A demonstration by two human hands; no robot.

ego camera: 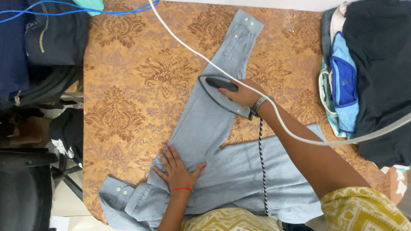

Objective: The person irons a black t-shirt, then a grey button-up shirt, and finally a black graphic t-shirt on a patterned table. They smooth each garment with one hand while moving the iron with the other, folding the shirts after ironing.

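1. the ironing table (pixel 128 85), covered in a brown-gold patterned cloth, fills the middle of the view; a heap of dark and blue clothes (pixel 368 77) sits at its right edge and dark bags (pixel 47 47) hang off its left edge.
2. a pale blue shirt (pixel 239 175) lies along the near edge, one sleeve (pixel 222 85) running up toward the far edge, cuff buttons showing.
3. the iron (pixel 222 96) sits on that sleeve about midway, its white cord (pixel 180 38) trailing to the far edge.
4. the right hand (pixel 244 93) is wrapped round the iron's handle, so pressing the sleeve looks to be the step in hand.
5. the left hand (pixel 177 167) lies flat with fingers spread at the sleeve's base, pinning the cloth; a further pass would need it kept taut.
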